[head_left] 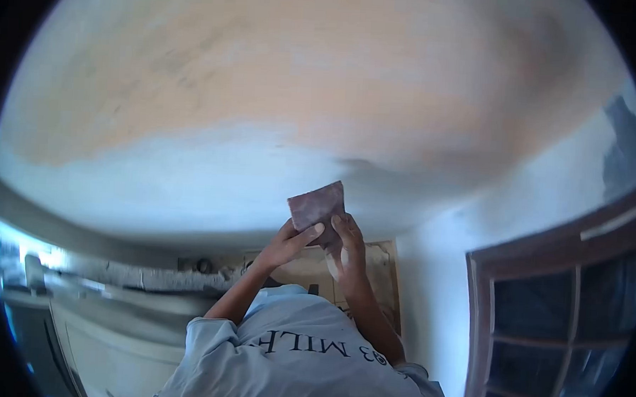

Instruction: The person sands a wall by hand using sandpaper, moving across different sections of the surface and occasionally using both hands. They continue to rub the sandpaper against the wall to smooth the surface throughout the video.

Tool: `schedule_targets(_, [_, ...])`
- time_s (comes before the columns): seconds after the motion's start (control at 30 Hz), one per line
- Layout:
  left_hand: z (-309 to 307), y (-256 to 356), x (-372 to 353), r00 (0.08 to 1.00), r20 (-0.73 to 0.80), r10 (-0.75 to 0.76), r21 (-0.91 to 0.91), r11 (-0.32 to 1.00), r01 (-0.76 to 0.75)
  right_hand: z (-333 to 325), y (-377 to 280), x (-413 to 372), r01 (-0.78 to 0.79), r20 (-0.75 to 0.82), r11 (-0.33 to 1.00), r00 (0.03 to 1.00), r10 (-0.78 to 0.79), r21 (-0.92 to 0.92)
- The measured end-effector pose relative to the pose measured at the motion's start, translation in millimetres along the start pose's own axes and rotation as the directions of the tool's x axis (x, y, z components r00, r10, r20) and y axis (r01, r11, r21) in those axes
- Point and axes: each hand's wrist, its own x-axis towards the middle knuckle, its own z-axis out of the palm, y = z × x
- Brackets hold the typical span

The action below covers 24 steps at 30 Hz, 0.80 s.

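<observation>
A small reddish-brown piece of sandpaper, with a slightly ragged edge, is held up in front of my chest. My left hand grips its lower left part, thumb lying across the face. On the lower right, my right hand pinches the sheet, with the thumb and fingers closed on it. Both hands nearly meet at the bottom of the sheet, and some fingers are hidden behind it. Beyond the sandpaper spreads a pale plastered surface, white nearer me and peach-coloured further up.
A brown-framed window with dark panes stands at the right, beside a white wall. At the lower left are a pale cabinet-like piece and a cluttered ledge. Grey patches mark the wall at upper right.
</observation>
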Motion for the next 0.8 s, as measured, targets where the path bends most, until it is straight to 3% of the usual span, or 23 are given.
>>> schedule_targets(0.07, [7, 3, -10, 0.992, -0.118, -0.049, -0.008, 0.999, 0.048, -11, -3, 1, -0.119, 0.035, 0.991, 0.992, 0.121, -0.056])
schedule_targets(0.1, [-35, 5, -8, 0.989, -0.140, 0.037, 0.049, 0.998, -0.030, 7, 17, 31, -0.059, 0.078, 0.946, 0.993, 0.088, -0.319])
schedule_targets(0.17, [-60, 13, -20, 0.970, -0.210, 0.123, 0.193, 0.978, -0.082, 20, 22, 50, 0.076, 0.174, 0.714, 0.983, 0.065, -0.696])
schedule_targets(0.2, [-65, 28, -44, 0.932, -0.310, 0.190, 0.391, 0.919, -0.057, 21, 49, 45, 0.137, 0.258, 0.775, 0.965, 0.035, -0.617])
schedule_targets(0.23, [-36, 8, -35, 0.880, -0.360, 0.310, 0.411, 0.900, -0.149, -10, 21, 37, 0.201, 0.261, 0.693, 0.965, -0.019, -0.692])
schedule_targets(0.27, [17, -25, 6, 0.793, -0.418, 0.443, 0.339, 0.886, -0.316, -49, -56, 35, 0.282, 0.281, 0.487, 0.957, -0.079, -0.826])
schedule_targets(0.3, [28, -38, 24, 0.700, -0.530, 0.479, 0.339, 0.876, -0.342, -52, -94, 39, 0.374, 0.345, 0.335, 0.927, -0.143, -0.865])
schedule_targets(0.37, [3, -54, 21, 0.508, -0.698, 0.505, 0.421, 0.863, -0.280, -37, -112, 43, 0.561, 0.489, 0.251, 0.820, -0.297, -0.789])
schedule_targets(0.4, [-15, -49, 14, 0.300, -0.755, 0.584, 0.512, 0.809, -0.288, -23, -112, 43, 0.643, 0.552, 0.207, 0.750, -0.365, -0.737])
schedule_targets(0.43, [-38, -38, 6, 0.092, -0.751, 0.654, 0.620, 0.745, -0.246, -14, -108, 45, 0.711, 0.587, 0.188, 0.676, -0.444, -0.677])
schedule_targets(0.5, [-82, -23, -6, -0.194, -0.694, 0.694, 0.720, 0.676, -0.156, 5, -114, 51, 0.846, 0.692, 0.012, 0.445, -0.569, -0.534])
schedule_targets(0.53, [-106, -10, -13, -0.318, -0.614, 0.722, 0.775, 0.627, -0.072, 9, -117, 55, 0.865, 0.714, -0.052, 0.376, -0.591, -0.499])
schedule_targets(0.6, [-147, 14, -14, -0.463, -0.476, 0.747, 0.835, 0.550, 0.028, 25, -130, 68, 0.839, 0.812, -0.323, 0.214, -0.542, -0.437])
schedule_targets(0.63, [-165, 24, -11, -0.497, -0.428, 0.755, 0.859, 0.511, 0.036, 35, -134, 78, 0.804, 0.855, -0.453, 0.128, -0.502, -0.386])
schedule_targets(0.7, [-192, 31, 5, -0.425, -0.465, 0.777, 0.861, 0.509, -0.010, 56, -132, 100, 0.714, 0.888, -0.609, 0.042, -0.457, -0.347])
schedule_targets(0.73, [-196, 34, 13, -0.335, -0.426, 0.840, 0.888, 0.460, 0.022, 62, -130, 106, 0.656, 0.902, -0.679, 0.005, -0.431, -0.329])
schedule_targets(0.77, [-200, 30, 24, -0.314, -0.355, 0.881, 0.904, 0.409, 0.125, 63, -125, 109, 0.602, 0.910, -0.729, -0.008, -0.415, -0.327])
schedule_targets(0.8, [-199, 32, 26, -0.306, -0.380, 0.873, 0.894, 0.431, 0.122, 62, -119, 114, 0.544, 0.917, -0.774, -0.021, -0.399, -0.324])
